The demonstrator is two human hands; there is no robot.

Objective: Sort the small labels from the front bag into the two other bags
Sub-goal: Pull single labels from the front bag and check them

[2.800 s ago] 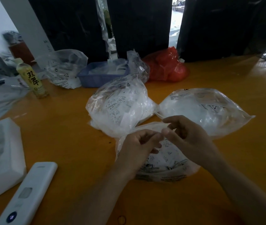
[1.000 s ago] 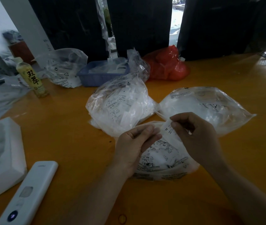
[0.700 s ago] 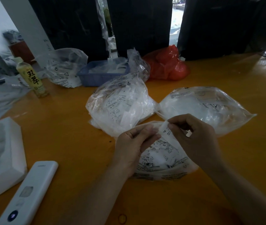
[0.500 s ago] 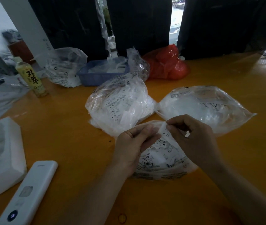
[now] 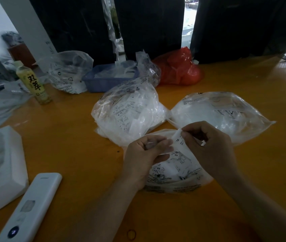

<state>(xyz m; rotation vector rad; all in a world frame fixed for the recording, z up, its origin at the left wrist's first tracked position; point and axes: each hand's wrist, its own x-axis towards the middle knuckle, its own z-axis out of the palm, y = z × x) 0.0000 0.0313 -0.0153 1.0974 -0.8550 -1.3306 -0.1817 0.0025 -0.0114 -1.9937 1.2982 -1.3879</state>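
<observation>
A: Right, quick note. Right hand (image 5: 208, 147) has one label (image 5: 178, 140) nipped between thumb and forefinger, reads "XL", held just above the mouth of the front bag (image 5: 173, 173). Left hand (image 5: 144, 154) sits at the bag's left rim, fingers loosely curled; some thin plastic or labels against them, but I can't tell if it's a real grip.

B: So which bag next?

A: My guess: read the size first, then pick. Two candidates w/ labels inside: left bag (image 5: 128, 112) is bunched up, right bag (image 5: 222, 112) lies flat. Can't see which holds XL.

B: Tips?

A: Keep the pinch light but near the label's end so the print stays readable. I'd have the left hand steady the front bag, since XS labels lie loose at the opening and could drag out. Feed it well into the mouth, not onto the table (image 5: 68, 137).
</observation>
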